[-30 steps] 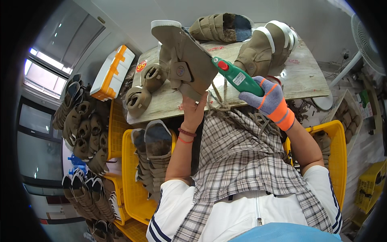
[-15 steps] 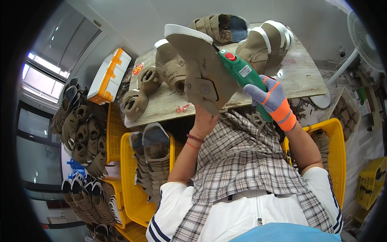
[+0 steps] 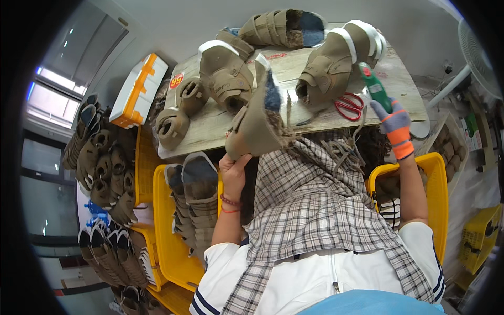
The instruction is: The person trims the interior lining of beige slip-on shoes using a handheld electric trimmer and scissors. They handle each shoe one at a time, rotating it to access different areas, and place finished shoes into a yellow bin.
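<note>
My bare left hand (image 3: 233, 170) pinches the lower end of a tan shoe upper (image 3: 253, 126), tilted up over the table's near edge. Its blue inner side and shaggy brown lining face right. My right hand (image 3: 396, 128), in a grey and orange glove, is wrapped round a green handheld power tool (image 3: 375, 88) with a red button, held away from the upper. Red-handled scissors (image 3: 350, 106) lie on the table (image 3: 197, 134) left of the tool. More tan uppers (image 3: 326, 65) stand behind, and another upper (image 3: 226, 73) stands further left.
Yellow crates stand on both sides: the left crate (image 3: 160, 226) holds stacked uppers, the right crate (image 3: 440, 205) holds more. A white and orange box (image 3: 140, 89) stands left of the table. At right is a white fan (image 3: 478, 52). Loose brown fluff hangs at the table's near edge.
The shoe upper has come down and left, turning from its printed outer face to its lined side. My right hand has drawn the tool away to the right, uncovering the scissors.
</note>
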Demonstrator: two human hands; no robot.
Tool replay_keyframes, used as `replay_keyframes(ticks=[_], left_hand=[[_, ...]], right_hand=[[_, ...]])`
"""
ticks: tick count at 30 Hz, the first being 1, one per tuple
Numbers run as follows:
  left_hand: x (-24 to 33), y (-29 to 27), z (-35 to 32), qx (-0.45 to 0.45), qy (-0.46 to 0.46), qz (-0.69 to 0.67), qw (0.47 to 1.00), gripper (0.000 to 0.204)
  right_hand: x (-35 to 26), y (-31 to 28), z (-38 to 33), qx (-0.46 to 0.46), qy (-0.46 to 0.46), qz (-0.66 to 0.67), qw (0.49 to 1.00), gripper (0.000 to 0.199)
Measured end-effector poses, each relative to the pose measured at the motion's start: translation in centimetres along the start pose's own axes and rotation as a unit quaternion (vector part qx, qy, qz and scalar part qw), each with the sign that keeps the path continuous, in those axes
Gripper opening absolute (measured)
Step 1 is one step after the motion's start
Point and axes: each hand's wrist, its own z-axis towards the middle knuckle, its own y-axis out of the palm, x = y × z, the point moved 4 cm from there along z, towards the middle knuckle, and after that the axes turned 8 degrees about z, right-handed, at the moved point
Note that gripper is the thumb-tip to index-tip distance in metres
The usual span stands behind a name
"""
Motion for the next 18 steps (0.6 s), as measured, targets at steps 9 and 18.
replay_keyframes(ticks=[9,18], left_hand=[[-0.2,3.9,16.5,0.126,0.318,0.519,0.784,0.041],[-12.4,16.3,11.5,-0.061,0.167,0.55,0.816,0.043]], right_hand=[[7.6,0.4,0.7,-0.02,0.115,-0.111,0.987,0.065],[7.1,-1.2,-1.0,0.006,0.106,-0.045,0.993,0.06]])
